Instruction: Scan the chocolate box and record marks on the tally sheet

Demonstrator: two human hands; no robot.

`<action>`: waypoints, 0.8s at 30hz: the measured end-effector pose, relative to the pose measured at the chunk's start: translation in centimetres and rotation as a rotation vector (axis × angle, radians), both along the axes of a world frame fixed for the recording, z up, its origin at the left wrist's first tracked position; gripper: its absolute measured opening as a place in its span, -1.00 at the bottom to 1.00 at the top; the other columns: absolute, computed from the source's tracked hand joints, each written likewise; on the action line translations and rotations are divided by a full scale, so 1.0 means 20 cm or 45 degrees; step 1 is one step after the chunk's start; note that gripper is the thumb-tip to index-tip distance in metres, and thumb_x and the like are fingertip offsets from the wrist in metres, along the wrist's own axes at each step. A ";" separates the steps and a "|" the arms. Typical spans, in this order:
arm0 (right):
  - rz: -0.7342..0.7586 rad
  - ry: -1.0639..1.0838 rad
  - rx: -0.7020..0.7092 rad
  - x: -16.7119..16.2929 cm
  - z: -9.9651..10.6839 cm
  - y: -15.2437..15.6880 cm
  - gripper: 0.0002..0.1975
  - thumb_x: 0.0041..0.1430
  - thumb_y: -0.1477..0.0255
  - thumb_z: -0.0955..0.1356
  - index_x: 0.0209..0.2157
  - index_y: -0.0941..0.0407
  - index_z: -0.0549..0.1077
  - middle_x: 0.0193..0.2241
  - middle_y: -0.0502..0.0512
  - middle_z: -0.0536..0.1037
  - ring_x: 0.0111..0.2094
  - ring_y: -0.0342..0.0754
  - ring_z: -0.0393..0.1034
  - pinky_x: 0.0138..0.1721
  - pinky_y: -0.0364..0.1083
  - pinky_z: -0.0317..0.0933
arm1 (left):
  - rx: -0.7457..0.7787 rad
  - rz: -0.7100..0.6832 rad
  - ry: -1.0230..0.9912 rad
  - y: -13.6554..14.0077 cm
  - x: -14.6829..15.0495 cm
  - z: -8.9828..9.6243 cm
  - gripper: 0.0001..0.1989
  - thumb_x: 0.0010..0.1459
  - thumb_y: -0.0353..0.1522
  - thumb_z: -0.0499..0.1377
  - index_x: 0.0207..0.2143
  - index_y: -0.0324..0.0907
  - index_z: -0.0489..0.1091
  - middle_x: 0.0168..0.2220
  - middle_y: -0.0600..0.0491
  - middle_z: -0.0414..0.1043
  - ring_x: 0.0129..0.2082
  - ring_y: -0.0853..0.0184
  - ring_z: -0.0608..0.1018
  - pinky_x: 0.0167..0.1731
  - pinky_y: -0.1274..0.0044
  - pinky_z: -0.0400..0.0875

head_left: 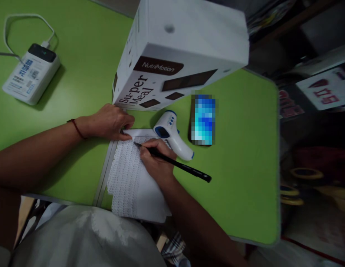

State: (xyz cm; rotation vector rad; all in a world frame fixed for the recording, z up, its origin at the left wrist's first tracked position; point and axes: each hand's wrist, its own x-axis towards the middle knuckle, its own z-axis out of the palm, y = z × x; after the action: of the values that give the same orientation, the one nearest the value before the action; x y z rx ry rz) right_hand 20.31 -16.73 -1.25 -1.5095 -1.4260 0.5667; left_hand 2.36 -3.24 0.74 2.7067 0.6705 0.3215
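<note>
The pen (186,168) should handle as a light, stiff rod, perhaps smooth enough to turn if gripped loosely, so the natural hold is low on the barrel, near its tip. The sheets of paper (130,178) are likely thin, limp and quick to slide or crease; they would best be pinned by a far corner or lifted with a flat, broad grip along one edge. The pen is long, slim and black, its barrel slanting across the right side of the sheets, with its tip over their upper part and its tail past their right edge. The sheets are white, filled on the left with columns of tiny marks too small to read, paler on the right, with an uneven left edge; they lie on the green counter (239,174). The right hand (158,159), over the sheets, pinches the pen between thumb and fingers. The left hand (111,120) is at their far left corner, thumb stretched onto them and fingers curled; I cannot tell whether those fingers close on anything. A white and blue infrared thermometer (179,141) lies at the sheets' far right corner, a phone (204,122) farther right of them, and a white carton (230,40) stands beyond them.
</note>
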 end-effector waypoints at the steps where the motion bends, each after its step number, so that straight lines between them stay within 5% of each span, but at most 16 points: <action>1: 0.000 0.001 -0.009 0.00 0.00 0.00 -0.92 -0.02 0.48 0.34 -0.53 0.02 0.41 -0.62 -0.14 0.46 -0.57 -0.15 0.33 -0.50 -0.10 0.27 | -0.004 -0.004 -0.005 0.00 0.00 0.00 -0.76 0.07 -0.18 0.30 -0.37 -0.18 0.50 -0.52 0.08 0.51 -0.58 0.40 0.42 -0.55 0.55 0.03; 24: 0.001 -0.032 0.071 0.01 0.00 0.00 -0.90 -0.01 0.52 0.33 -0.52 0.03 0.38 -0.62 -0.15 0.44 -0.59 -0.18 0.29 -0.52 -0.12 0.21 | 0.012 -0.011 0.018 0.00 0.00 0.00 -0.77 0.09 -0.19 0.31 -0.35 -0.18 0.52 -0.48 0.07 0.55 -0.56 0.39 0.41 -0.54 0.55 0.04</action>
State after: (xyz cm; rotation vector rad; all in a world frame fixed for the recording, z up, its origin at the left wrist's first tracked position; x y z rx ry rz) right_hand 20.42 -16.70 -1.33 -1.4763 -1.4505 0.5060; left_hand 2.34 -3.18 0.66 2.7224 0.6626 0.3041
